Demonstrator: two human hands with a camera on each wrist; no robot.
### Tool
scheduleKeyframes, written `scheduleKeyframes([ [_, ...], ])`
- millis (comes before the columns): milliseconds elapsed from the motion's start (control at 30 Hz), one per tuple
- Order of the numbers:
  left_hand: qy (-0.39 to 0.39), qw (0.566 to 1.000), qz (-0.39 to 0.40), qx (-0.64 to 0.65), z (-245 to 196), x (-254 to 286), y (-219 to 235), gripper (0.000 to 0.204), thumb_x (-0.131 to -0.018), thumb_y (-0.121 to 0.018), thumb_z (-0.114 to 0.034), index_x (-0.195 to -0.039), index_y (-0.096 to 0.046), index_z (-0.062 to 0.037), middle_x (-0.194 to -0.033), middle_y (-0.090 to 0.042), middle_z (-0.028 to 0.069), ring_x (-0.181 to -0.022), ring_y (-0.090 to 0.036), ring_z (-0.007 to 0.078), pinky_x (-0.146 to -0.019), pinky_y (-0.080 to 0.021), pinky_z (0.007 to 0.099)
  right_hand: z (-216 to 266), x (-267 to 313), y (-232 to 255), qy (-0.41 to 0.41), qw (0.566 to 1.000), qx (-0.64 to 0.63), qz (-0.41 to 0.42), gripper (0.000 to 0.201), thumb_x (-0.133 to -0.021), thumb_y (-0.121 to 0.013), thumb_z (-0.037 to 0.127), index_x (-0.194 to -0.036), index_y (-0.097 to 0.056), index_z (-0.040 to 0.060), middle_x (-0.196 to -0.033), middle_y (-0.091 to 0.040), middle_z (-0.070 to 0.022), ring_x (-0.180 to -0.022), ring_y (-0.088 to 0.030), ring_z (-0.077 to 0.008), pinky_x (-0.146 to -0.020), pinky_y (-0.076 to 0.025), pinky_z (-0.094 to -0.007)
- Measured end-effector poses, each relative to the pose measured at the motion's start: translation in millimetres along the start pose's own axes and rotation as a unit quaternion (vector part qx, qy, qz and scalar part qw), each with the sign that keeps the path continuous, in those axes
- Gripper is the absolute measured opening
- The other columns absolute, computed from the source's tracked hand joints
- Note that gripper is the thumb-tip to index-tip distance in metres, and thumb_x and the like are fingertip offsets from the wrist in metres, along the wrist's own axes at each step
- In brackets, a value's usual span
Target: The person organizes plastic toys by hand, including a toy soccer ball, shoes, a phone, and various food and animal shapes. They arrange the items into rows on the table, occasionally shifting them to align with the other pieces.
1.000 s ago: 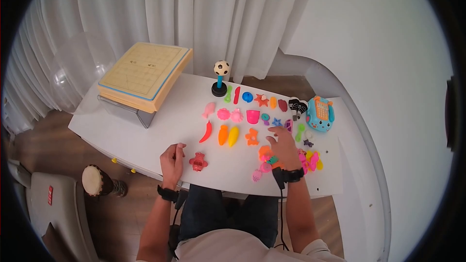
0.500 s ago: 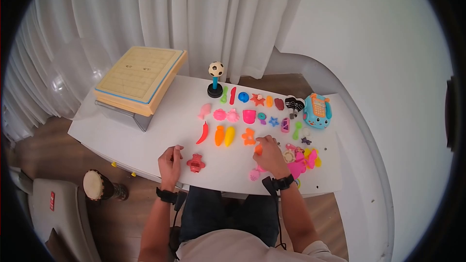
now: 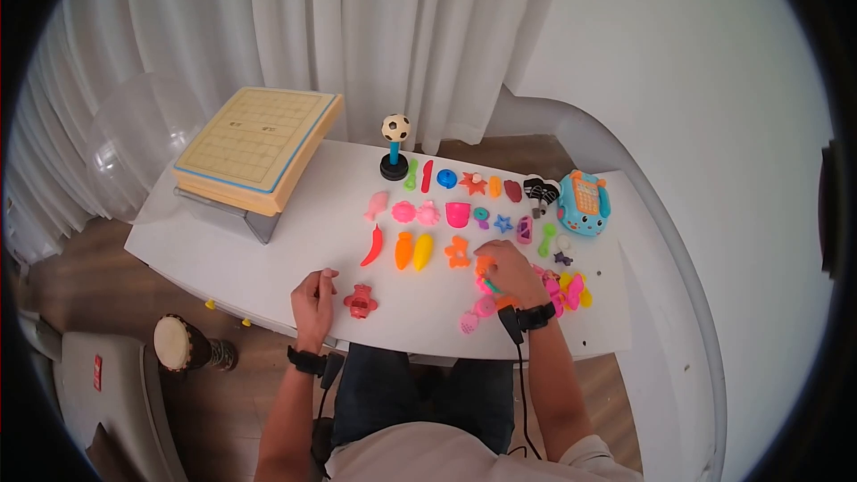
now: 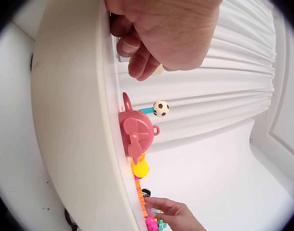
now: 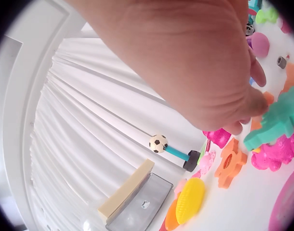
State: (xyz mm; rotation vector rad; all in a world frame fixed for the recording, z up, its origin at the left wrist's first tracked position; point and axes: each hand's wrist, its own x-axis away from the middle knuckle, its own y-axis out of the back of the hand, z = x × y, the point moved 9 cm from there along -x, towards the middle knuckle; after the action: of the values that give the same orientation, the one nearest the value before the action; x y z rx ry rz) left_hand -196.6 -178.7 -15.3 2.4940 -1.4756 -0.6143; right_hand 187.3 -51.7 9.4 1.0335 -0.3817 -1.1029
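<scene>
My left hand (image 3: 313,303) rests at the table's front edge with its fingers loosely curled and nothing in them. Just right of it lies a reddish-pink lobed plastic toy (image 3: 361,301), which appears large in the left wrist view. Over the toy pile at the right, my right hand (image 3: 511,270) reaches down with thumb and fingers apart. Its fingertips are right at an orange toy piece (image 3: 485,265), partly hidden by the thumb in the right wrist view. A teal toy (image 5: 277,118) lies close by, over a bright pink one (image 5: 277,151). An orange flower-shaped toy (image 3: 458,252) is left of the fingers.
Toys stand in rows behind, among them a red chili (image 3: 371,245), a yellow corn (image 3: 423,252) and a pink cup (image 3: 458,214). A soccer-ball stand (image 3: 395,147), a board on a stand (image 3: 259,138) and a toy phone (image 3: 585,203) line the back.
My right hand moved left and toward the front onto the pile, then slightly back and right. The orange piece at its fingertips shifted a little. The left hand stays put.
</scene>
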Motion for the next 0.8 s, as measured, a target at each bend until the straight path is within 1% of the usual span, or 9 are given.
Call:
scheduleKeyframes([
  [133,0.002,1.0,-0.003,0.007,5,0,0,0.04,-0.113,-0.058,-0.032,-0.104,-0.079,0.0017,-0.07,-0.066,0.0084,-0.064,-0.06,0.0151,-0.061,-0.046,0.0328,-2,2,1,-0.014,0.998,0.055,0.015,0.031,-0.084,-0.072,0.002,-0.114,-0.077,0.0041,-0.12,-0.07,-0.0135,-0.118,-0.064,-0.0374,-0.102,-0.054,-0.0461],
  [200,0.004,1.0,-0.001,0.017,5,1,-1,0.04,-0.113,-0.058,-0.032,-0.103,-0.079,0.0017,-0.07,-0.066,0.0088,-0.064,-0.061,0.0154,-0.062,-0.047,0.0328,-19,2,6,-0.069,0.994,0.082,0.0,0.031,-0.084,-0.072,0.002,-0.115,-0.076,0.0038,-0.12,-0.07,-0.0141,-0.114,-0.067,-0.0384,-0.1,-0.056,-0.0467],
  [233,0.004,1.0,-0.001,0.017,4,1,0,0.04,-0.113,-0.058,-0.032,-0.103,-0.079,0.0017,-0.07,-0.066,0.0088,-0.064,-0.061,0.0154,-0.062,-0.047,0.0328,-22,1,4,-0.068,0.994,0.082,0.0,0.031,-0.084,-0.072,0.002,-0.115,-0.076,0.0038,-0.12,-0.07,-0.0141,-0.114,-0.067,-0.0384,-0.1,-0.056,-0.0467],
  [300,0.006,1.0,0.003,0.01,2,0,-1,0.04,-0.113,-0.058,-0.031,-0.103,-0.079,0.0014,-0.07,-0.066,0.0087,-0.064,-0.061,0.0153,-0.062,-0.047,0.0327,-34,0,8,-0.118,0.985,0.123,-0.009,0.031,-0.085,-0.073,0.005,-0.116,-0.075,0.0034,-0.119,-0.07,-0.0155,-0.11,-0.069,-0.04,-0.096,-0.057,-0.0483],
  [333,0.005,1.0,0.005,0.011,2,0,-2,0.04,-0.113,-0.058,-0.031,-0.103,-0.079,0.0014,-0.07,-0.066,0.0087,-0.064,-0.061,0.0153,-0.062,-0.047,0.0327,-33,0,8,-0.12,0.985,0.124,-0.01,0.031,-0.085,-0.073,0.005,-0.116,-0.075,0.0034,-0.119,-0.07,-0.0155,-0.11,-0.069,-0.04,-0.096,-0.057,-0.0483],
  [400,-0.007,1.0,-0.001,0.004,2,0,-1,0.039,-0.113,-0.058,-0.031,-0.103,-0.079,0.001,-0.07,-0.066,0.0081,-0.064,-0.06,0.0146,-0.061,-0.046,0.0325,-28,-1,16,-0.126,0.982,0.116,-0.078,0.028,-0.087,-0.074,0.015,-0.113,-0.075,0.0038,-0.113,-0.071,-0.0146,-0.107,-0.07,-0.0396,-0.092,-0.058,-0.048],
  [633,-0.001,1.0,0.0,0.001,1,0,-1,0.039,-0.113,-0.057,-0.03,-0.104,-0.079,0.0007,-0.069,-0.066,0.0084,-0.063,-0.059,0.0147,-0.06,-0.046,0.0324,-30,-13,0,-0.16,0.974,0.153,-0.037,0.032,-0.09,-0.076,0.026,-0.11,-0.075,0.0019,-0.11,-0.072,-0.0186,-0.103,-0.071,-0.0403,-0.09,-0.058,-0.0505],
  [700,0.0,1.0,0.004,-0.009,1,-1,-1,0.039,-0.113,-0.057,-0.031,-0.103,-0.079,0.0008,-0.069,-0.066,0.0084,-0.063,-0.059,0.0148,-0.06,-0.046,0.0326,-25,-15,-3,-0.15,0.978,0.146,-0.03,0.03,-0.089,-0.076,0.028,-0.099,-0.072,-0.0004,-0.104,-0.072,-0.0226,-0.101,-0.072,-0.042,-0.088,-0.059,-0.0522],
  [800,-0.006,1.0,0.001,-0.003,1,-1,-1,0.039,-0.113,-0.058,-0.031,-0.102,-0.079,0.0011,-0.069,-0.065,0.0085,-0.062,-0.059,0.0152,-0.06,-0.046,0.0331,-23,-10,0,-0.173,0.974,0.143,-0.02,0.036,-0.089,-0.078,0.033,-0.101,-0.073,-0.001,-0.104,-0.073,-0.0229,-0.099,-0.072,-0.0423,-0.088,-0.058,-0.0525],
])
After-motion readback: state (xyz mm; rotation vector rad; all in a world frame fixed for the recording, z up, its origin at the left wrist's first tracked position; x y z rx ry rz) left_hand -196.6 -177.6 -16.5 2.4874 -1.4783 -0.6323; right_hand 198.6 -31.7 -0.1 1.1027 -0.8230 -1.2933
